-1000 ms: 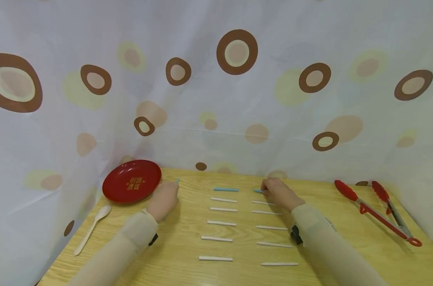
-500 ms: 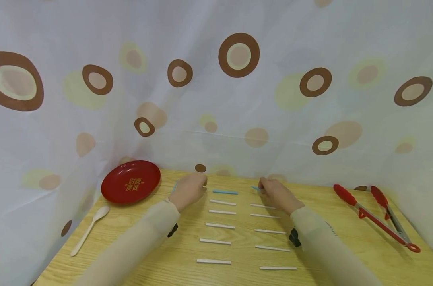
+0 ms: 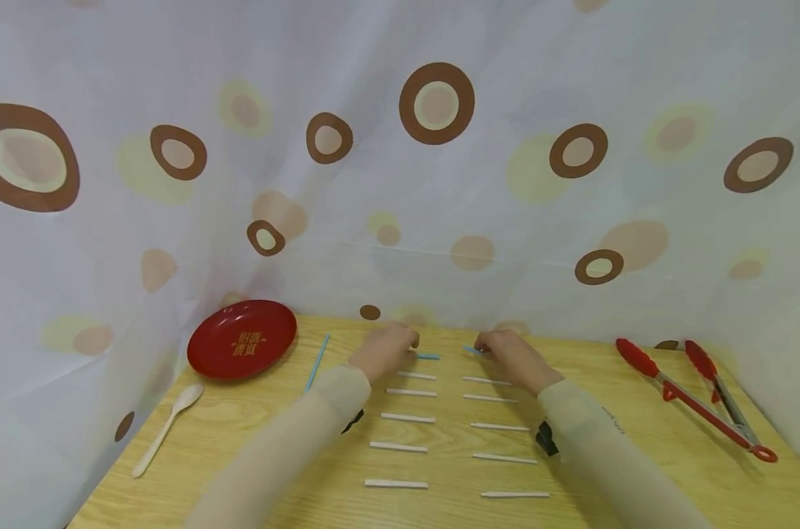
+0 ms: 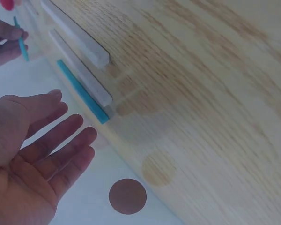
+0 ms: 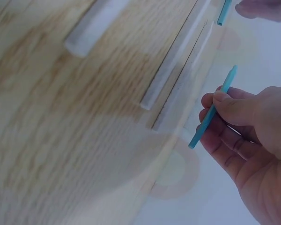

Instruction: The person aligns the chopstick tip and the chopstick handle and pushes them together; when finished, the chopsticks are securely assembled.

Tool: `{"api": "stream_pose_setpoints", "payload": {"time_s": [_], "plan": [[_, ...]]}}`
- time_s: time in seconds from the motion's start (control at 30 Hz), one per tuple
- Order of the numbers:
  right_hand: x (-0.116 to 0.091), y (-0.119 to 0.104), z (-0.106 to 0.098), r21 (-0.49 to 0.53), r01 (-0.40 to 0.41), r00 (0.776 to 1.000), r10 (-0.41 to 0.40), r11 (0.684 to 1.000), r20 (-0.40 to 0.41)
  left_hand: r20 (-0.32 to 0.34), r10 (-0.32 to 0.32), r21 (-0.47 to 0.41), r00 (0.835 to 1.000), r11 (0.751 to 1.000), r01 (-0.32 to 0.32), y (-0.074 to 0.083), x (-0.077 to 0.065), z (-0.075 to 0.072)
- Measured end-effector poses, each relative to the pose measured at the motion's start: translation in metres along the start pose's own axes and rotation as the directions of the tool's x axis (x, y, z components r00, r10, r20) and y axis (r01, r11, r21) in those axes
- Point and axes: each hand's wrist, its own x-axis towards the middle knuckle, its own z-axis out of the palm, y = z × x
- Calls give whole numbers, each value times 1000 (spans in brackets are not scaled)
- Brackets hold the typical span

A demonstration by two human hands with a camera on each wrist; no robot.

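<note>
The left hand (image 3: 385, 349) is released: in its wrist view the fingers reach forward, slightly bent and a little apart, with the thumb held off them and nothing between. The right hand (image 3: 512, 358) grasps a slim blue stick (image 5: 214, 107), pinching it near its middle between thumb and fingertips, both ends standing free; in its wrist view the stick slants.

A second blue stick (image 4: 83, 92) lies on the wooden table (image 3: 241, 433) just beyond the left fingertips, apart from them in the left wrist view; from the head camera the hand covers its left end. A third blue stick (image 3: 316, 361) lies slanted left of that hand, between the red plate (image 3: 241, 342) and the left sleeve (image 3: 300, 433), its lower end near the sleeve's edge.

That makes three blue sticks. Ten white sticks lie roughly crosswise in two columns of five: the left column (image 3: 408, 418) runs from just below the second blue stick toward the person, the right column (image 3: 499, 427) from below the right hand. There is one plate, bearing gold characters, one pale spoon (image 3: 168, 430) below it at the left, and one pair of red-tipped tongs (image 3: 700, 414), spread apart, at the right.
</note>
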Motion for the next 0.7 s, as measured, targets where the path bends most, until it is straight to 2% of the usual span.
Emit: {"api": "stream_pose_setpoints", "payload": {"time_s": [0.13, 0.37, 0.57, 0.7], "plan": [[0, -1, -1, -2, -12, 1000, 12, 1000, 13, 15, -13, 6, 1000, 1000, 13, 6, 7, 5], [-4, -1, 0, -9, 6, 1000, -6, 1000, 4, 21, -19, 122, 1000, 992, 17, 14, 14, 13], [-7, -3, -1, -14, 17, 1000, -17, 1000, 6, -3, -36, 180, 999, 983, 36, 17, 16, 15], [-8, -2, -2, -30, 2, 1000, -1, 1000, 13, -27, -10, 234, 1000, 972, 16, 19, 20, 17]]}}
